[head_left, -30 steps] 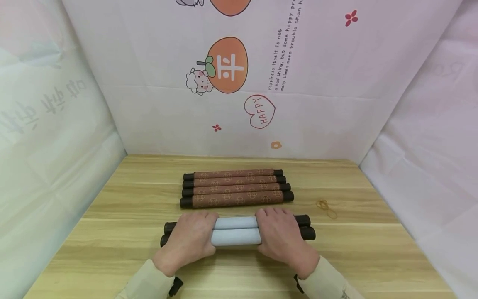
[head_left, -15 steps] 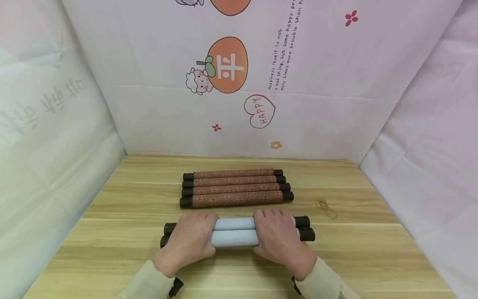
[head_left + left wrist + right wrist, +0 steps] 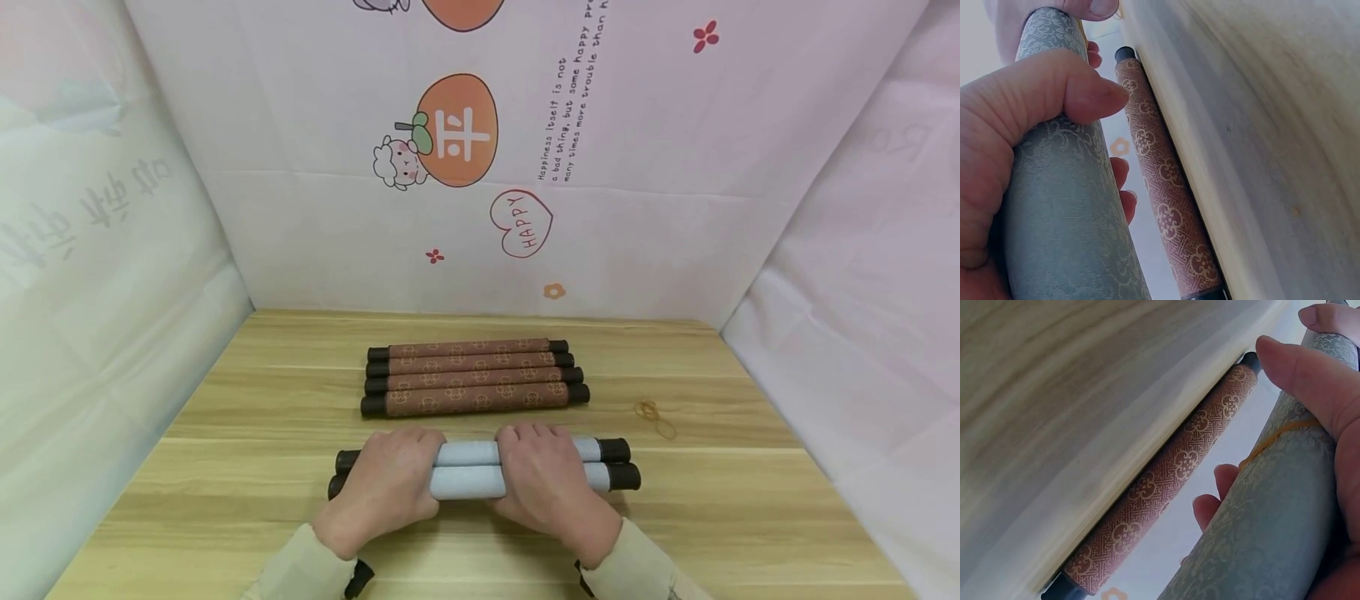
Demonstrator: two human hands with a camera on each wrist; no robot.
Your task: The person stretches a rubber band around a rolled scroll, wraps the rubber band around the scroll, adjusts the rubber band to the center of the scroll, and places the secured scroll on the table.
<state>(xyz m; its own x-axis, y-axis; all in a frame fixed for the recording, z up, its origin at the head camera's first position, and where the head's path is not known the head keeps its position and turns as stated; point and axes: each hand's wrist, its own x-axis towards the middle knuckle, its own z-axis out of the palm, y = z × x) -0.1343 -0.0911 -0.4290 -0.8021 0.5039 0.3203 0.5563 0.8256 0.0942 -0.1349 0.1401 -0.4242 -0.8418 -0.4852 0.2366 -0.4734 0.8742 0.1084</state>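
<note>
Two rolled hanging scrolls lie side by side in front of me, the far scroll (image 3: 467,452) and the near scroll (image 3: 467,482). Both have pale blue-grey patterned cloth and black end knobs. My left hand (image 3: 396,479) grips the pair left of the middle, and my right hand (image 3: 543,479) grips them just right of it. In the right wrist view a yellowish rubber band (image 3: 1279,435) circles the pale scroll near my thumb. Thumbs press along the near side, while fingertips curl round the far side. Palms cover part of the cloth.
Several reddish-brown patterned scrolls (image 3: 476,400) with black ends lie in a row behind the pale pair. Loose rubber bands (image 3: 656,419) rest on the wooden table (image 3: 750,500) to the right. White printed cloth (image 3: 637,250) walls the back and both sides.
My right hand has slid left along the scrolls, closer to my left hand, baring more cloth at the right end. The pair has shifted slightly right and nearer with my left hand.
</note>
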